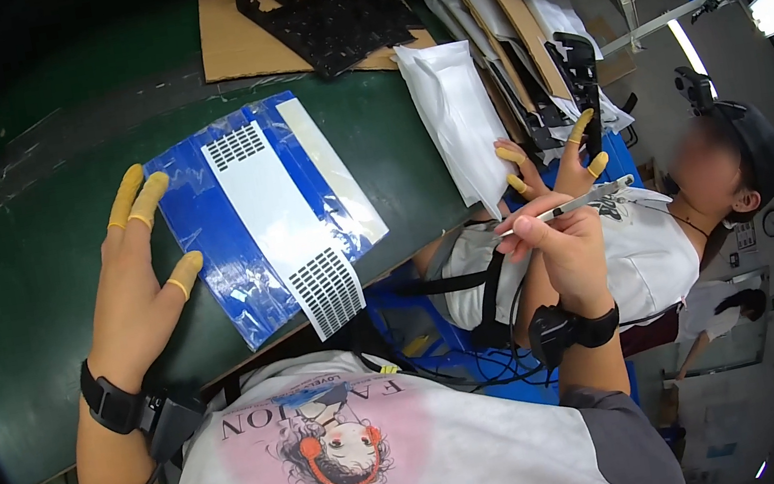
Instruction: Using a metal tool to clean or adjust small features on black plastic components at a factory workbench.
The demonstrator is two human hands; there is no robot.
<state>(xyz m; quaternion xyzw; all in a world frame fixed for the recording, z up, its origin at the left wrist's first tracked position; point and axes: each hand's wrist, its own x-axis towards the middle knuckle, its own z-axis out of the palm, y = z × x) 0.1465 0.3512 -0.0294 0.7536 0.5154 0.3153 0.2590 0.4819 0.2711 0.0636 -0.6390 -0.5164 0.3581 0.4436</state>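
Observation:
My left hand, with yellow finger cots on the thumb and two fingers, is spread open at the left edge of a blue, film-covered board. Its fingertips rest at or just beside that edge. Down the board runs a white strip with black rectangles in groups near both ends; its near end hangs past the board. A plain cream strip lies along the right side. To the right, raised off the table, my right hand pinches slim silver tweezers, tip pointing left.
The board lies on a green table. A white sleeve packet and a stack of packets and cardboard stand right. Black plastic parts lie on cardboard behind. A co-worker sits close on the right; yellow-tipped fingers show beyond my right hand.

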